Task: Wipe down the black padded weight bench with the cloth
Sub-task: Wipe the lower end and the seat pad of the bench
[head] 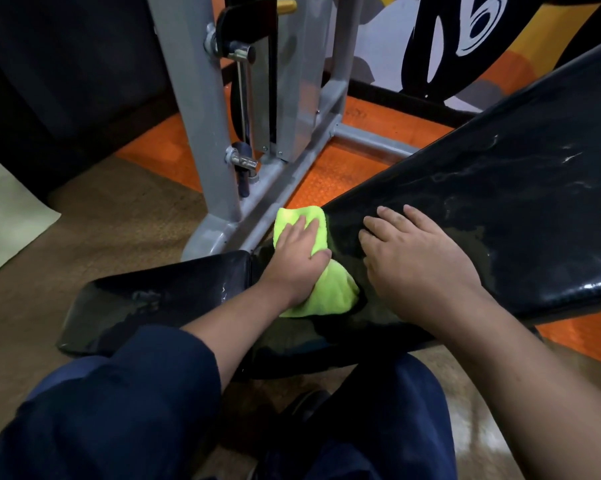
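Observation:
The black padded weight bench (500, 202) has a long inclined back pad rising to the upper right and a flat seat pad at the lower left. It carries wet streaks. A lime-green cloth (330, 292) lies at the lower end of the back pad, near the gap to the seat. My left hand (297, 252) presses flat on the cloth, fingers spread over it. My right hand (413, 258) rests palm-down on the bare pad just right of the cloth, fingers apart and holding nothing.
A grey steel machine frame (219, 140) with chrome pins stands close behind the bench's left side. Orange rubber flooring (344, 168) lies beneath it, brown matting (119, 230) nearer me. My knees in dark blue trousers (119, 410) fill the bottom. A painted wall (465, 46) is behind.

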Available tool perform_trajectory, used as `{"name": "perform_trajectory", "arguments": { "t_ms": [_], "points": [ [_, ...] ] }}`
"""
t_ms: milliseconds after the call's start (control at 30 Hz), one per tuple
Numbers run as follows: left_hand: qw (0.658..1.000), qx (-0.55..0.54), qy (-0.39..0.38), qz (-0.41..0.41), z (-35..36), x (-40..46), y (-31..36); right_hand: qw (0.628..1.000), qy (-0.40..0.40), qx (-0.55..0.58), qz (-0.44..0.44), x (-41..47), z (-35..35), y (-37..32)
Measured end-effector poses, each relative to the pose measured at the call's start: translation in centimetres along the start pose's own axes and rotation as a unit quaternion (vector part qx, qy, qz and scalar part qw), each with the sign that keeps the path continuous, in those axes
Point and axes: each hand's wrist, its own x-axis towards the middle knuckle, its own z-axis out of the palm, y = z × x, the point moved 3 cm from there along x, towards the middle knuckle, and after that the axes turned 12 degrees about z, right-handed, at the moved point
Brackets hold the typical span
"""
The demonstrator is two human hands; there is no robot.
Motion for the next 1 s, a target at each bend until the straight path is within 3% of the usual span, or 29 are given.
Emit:
{"name": "perform_trajectory", "arguments": {
  "t_ms": [100, 233, 367, 500, 667, 800, 1000],
  "points": [
    [1.000, 0.004, -0.015, 0.020, -0.1, -0.3, -1.0, 1.000, 0.007, 0.001, -0.002, 0.0, 0.1, 0.0],
    [0.999, 0.005, -0.006, -0.033, -0.8, 1.6, -1.5, 1.000, 0.011, 0.000, -0.002, 0.2, -0.1, -0.1],
    [1.000, 0.011, -0.014, 0.009, -0.3, 0.9, -1.8, 1.000, 0.020, 0.002, -0.004, -0.1, 0.3, 0.0],
    [0.999, 0.019, -0.005, -0.031, -1.1, 2.6, -2.0, 1.000, 0.014, 0.006, -0.002, 0.1, 0.1, 0.0],
    [0.999, 0.018, -0.008, 0.028, -0.6, 2.2, -1.4, 1.000, 0.011, 0.000, 0.001, 0.0, 0.3, 0.0],
    [0.999, 0.012, -0.008, -0.034, -1.5, 3.6, -2.3, 1.000, 0.003, 0.003, 0.002, 0.2, 0.2, 0.0],
    [0.999, 0.016, -0.021, -0.020, -1.2, 3.1, -3.4, 1.000, 0.001, 0.009, 0.003, 0.1, 0.2, 0.0]
  ]
}}
